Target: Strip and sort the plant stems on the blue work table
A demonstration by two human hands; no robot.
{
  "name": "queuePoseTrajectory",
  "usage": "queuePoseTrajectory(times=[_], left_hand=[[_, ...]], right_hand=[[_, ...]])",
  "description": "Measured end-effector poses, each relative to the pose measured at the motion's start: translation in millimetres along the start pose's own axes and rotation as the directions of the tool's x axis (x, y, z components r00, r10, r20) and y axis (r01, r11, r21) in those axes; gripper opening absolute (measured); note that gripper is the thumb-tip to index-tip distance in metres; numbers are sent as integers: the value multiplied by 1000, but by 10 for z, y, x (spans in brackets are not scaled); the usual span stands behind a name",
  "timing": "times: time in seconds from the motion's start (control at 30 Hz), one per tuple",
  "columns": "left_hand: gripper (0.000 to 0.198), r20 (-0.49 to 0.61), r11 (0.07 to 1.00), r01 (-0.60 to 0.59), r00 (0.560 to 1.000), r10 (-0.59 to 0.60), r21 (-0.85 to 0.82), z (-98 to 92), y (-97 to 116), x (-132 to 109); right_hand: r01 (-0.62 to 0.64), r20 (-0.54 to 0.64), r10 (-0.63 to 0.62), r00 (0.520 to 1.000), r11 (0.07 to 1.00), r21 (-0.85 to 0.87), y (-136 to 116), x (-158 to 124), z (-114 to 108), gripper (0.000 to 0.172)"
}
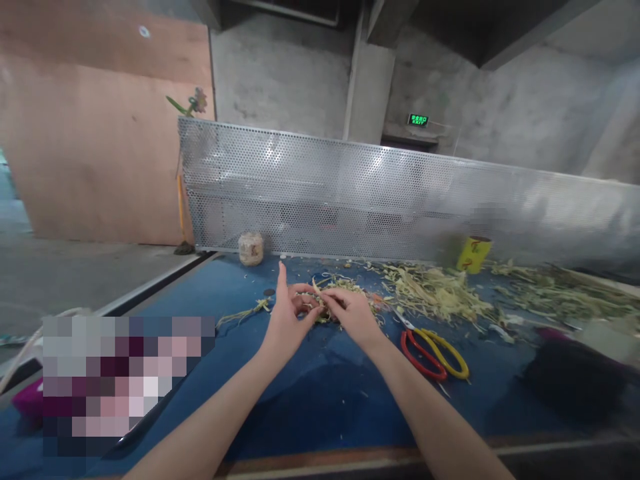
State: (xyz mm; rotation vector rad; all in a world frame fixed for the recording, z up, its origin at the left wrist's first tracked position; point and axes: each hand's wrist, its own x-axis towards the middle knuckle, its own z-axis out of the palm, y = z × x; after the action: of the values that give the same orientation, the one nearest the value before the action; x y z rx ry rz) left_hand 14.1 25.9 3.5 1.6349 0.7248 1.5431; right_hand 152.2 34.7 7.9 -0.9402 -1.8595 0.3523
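My left hand (289, 312) and my right hand (353, 315) meet over the middle of the blue tabletop. Between their pinched fingertips is a pale strip of dried plant fibre (317, 288), partly hidden by the fingers. One finger of my left hand points up, while its thumb and other fingers are curled in. Behind and below the hands lies a small heap of the same fibre (345, 283). A small tied bunch of thin stalks (245, 312) lies to the left. Scissors (434, 353) with one red and one yellow handle rest right of my right hand.
Larger heaps of dried strips (435, 293) spread to the right, beside a yellow can (474, 255). A whitish jar (251, 249) stands at the back left before a perforated metal panel (320, 193). A dark object (575, 380) sits far right; a blurred-out flat item (130, 373) lies left.
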Motion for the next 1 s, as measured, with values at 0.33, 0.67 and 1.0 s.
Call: queuePoseTrajectory(times=[0.33,0.67,1.0], left_hand=[[83,-24,987,-76,996,81,145,-17,-9,-23],[80,-5,974,-142,989,145,174,7,24,-52],[67,17,940,-216,975,219,263,26,-21,-62]], right_hand=[[-75,-91,77,993,997,25,-44,-10,0,20],[-73,-112,72,991,997,-6,-93,-20,2,20],[-58,-57,63,996,995,86,-83,-31,22,19]])
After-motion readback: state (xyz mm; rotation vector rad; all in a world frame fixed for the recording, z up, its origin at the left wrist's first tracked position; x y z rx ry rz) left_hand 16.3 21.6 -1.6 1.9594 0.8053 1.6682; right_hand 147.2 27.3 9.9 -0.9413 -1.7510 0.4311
